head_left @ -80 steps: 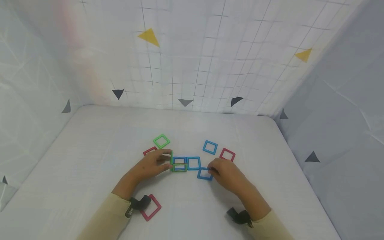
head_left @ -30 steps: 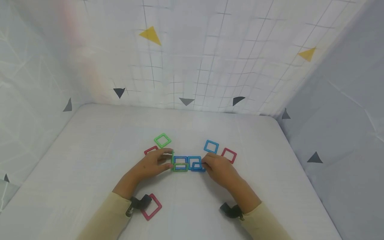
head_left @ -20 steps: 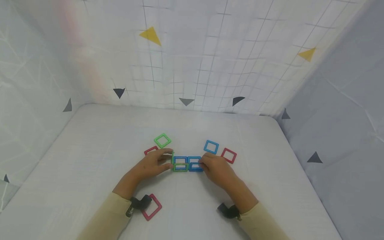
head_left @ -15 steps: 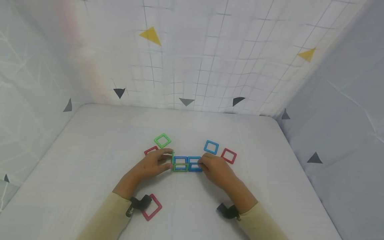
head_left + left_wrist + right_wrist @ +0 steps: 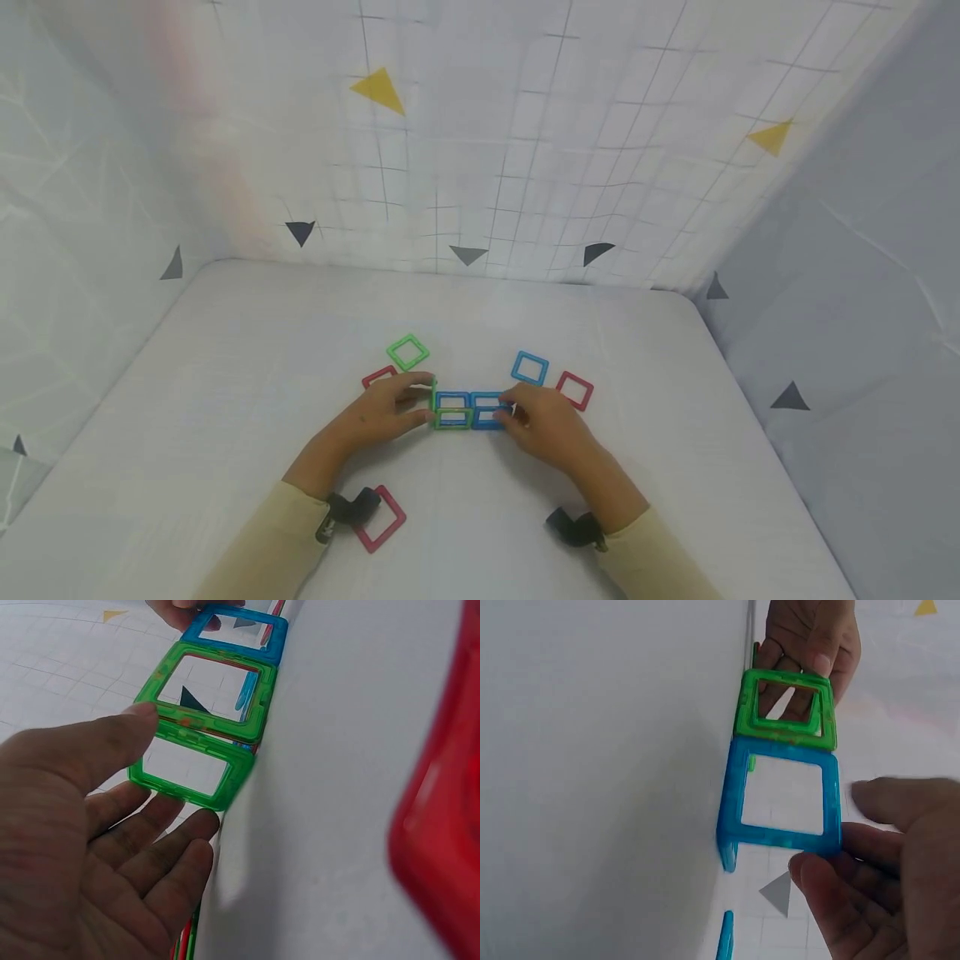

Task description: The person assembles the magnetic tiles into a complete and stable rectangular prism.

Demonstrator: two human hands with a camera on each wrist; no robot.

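Two flat blue magnetic tiles (image 5: 453,394) lie side by side on the white table, with more tiles standing along their edges. A green tile (image 5: 453,411) and a blue tile (image 5: 733,787) stand upright along the near side. Another green tile (image 5: 180,792) stands at the left end. My left hand (image 5: 375,410) touches this end, thumb at the green corner, its other fingers loosely extended beside it. My right hand (image 5: 551,425) is at the right end; its fingertips meet the upright blue tile's edge while its thumb stands apart from the frame.
Behind the row lie a loose green tile (image 5: 397,360) and a blue tile (image 5: 534,356). A red tile (image 5: 588,397) is at right, and another red tile (image 5: 377,374) is partly hidden by my left hand. A third red tile (image 5: 394,502) lies near my left wrist.
My right hand brought the blue tile leftward and stood it upright beside the green one. Its thumb has since come off the tile. My left hand stays in place.
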